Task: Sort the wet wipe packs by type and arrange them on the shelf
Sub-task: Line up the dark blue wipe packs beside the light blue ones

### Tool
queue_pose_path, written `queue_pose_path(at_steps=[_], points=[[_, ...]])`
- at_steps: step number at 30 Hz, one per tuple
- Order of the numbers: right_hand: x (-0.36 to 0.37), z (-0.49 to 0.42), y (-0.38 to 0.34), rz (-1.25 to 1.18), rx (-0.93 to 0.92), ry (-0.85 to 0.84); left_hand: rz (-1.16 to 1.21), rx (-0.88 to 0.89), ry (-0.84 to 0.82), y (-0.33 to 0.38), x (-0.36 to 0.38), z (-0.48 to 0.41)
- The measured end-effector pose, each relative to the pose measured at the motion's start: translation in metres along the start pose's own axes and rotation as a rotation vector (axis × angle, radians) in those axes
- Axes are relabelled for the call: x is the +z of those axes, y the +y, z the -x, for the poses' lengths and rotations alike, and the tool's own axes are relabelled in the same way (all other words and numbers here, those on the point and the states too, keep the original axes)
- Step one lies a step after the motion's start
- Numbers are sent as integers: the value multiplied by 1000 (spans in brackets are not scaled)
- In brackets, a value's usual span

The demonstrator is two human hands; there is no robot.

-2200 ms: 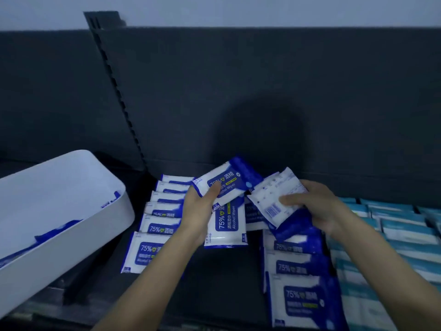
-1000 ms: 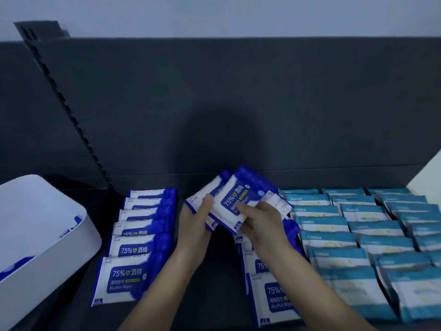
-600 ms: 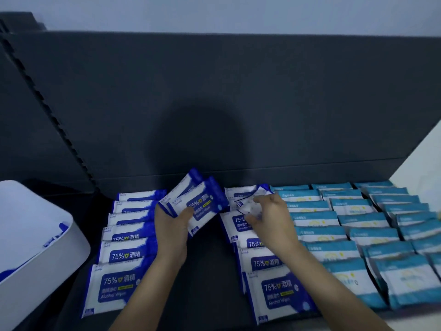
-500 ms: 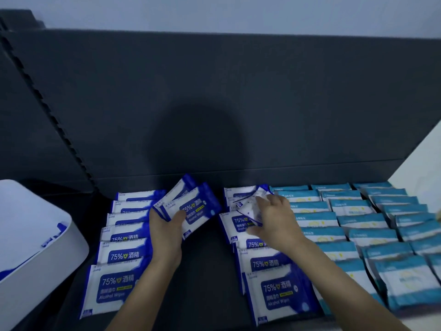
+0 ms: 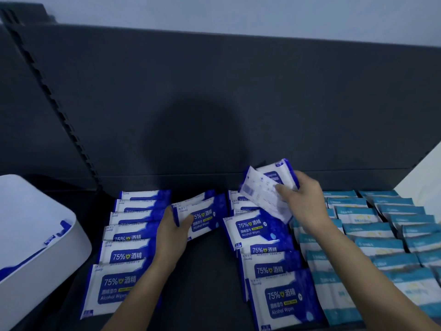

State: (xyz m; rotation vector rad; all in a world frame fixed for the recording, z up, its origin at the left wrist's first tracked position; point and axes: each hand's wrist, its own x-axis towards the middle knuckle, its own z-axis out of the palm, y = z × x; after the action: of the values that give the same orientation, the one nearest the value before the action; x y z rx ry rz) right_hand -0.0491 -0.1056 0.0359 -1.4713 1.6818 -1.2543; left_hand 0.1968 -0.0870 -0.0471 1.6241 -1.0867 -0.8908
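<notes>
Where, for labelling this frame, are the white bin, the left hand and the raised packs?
white bin [image 5: 59, 271]: head view, on its outer wall.
left hand [image 5: 171, 236]: head view, on its back.
raised packs [image 5: 262, 194]: head view, on the front pack's white back.

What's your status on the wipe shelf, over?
Left hand grips blue alcohol packs over the shelf gap. Right hand holds white-backed packs above second blue row. Nothing in the way.

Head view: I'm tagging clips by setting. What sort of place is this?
Probably a shop or stockroom shelf bay: a dark shelf with a slotted upright, blue alcohol wipe packs and teal packs faced in neat rows, and a white bin alongside.
</notes>
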Motion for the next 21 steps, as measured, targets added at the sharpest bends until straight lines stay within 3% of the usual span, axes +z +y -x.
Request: queue_pose_path(at_steps=[4,11,13,16,19,21], points=[[5,5,-7,-340,220,-18,-107,31,-5,3,2,-11],[16,15,-2,-467,352,14,-284,0,-164,13,7,-44],[19,17,-1,-493,362,9,-379,47,-222,16,7,-48],[23,22,0,-521,383,10,-489,200,-181,17,8,-48],[27,28,-1,-577,358,1,-345,229,-151,29,10,-31],[35,32,-3,-582,308,19,22,-58,-340,46,11,-12]])
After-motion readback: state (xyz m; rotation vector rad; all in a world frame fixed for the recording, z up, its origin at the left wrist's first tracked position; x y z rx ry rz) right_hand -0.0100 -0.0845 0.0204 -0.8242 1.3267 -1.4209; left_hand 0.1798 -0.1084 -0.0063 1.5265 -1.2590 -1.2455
